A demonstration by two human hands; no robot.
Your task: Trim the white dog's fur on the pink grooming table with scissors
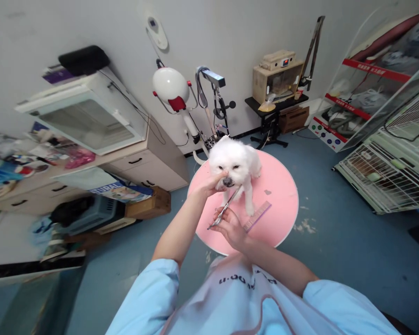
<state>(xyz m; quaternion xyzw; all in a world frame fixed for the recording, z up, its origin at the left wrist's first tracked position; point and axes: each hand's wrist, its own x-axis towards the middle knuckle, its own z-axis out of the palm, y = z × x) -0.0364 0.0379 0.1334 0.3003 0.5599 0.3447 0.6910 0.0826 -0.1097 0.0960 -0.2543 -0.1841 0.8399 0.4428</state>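
Note:
A small white dog (249, 163) sits on a round pink table (282, 195), facing me. My left hand (214, 184) grips the side of its muzzle, thumb up near the nose and the other fingers mostly hidden under the chin. In my right hand (232, 229) is a pair of silver scissors (226, 208), blades slanting up toward the dog's chin. Whether the blade tips touch the fur I cannot tell. A comb (260, 216) with a purple edge lies on the table, just right of my right hand. A small grey patch (267, 192) marks the tabletop.
Behind the table stand a white and red dryer (171, 86) and a jointed stand (218, 100). A wooden box (274, 83) rests on a black table at the back. Wire cages (387, 172) are at right; a cabinet (160, 163) is at left.

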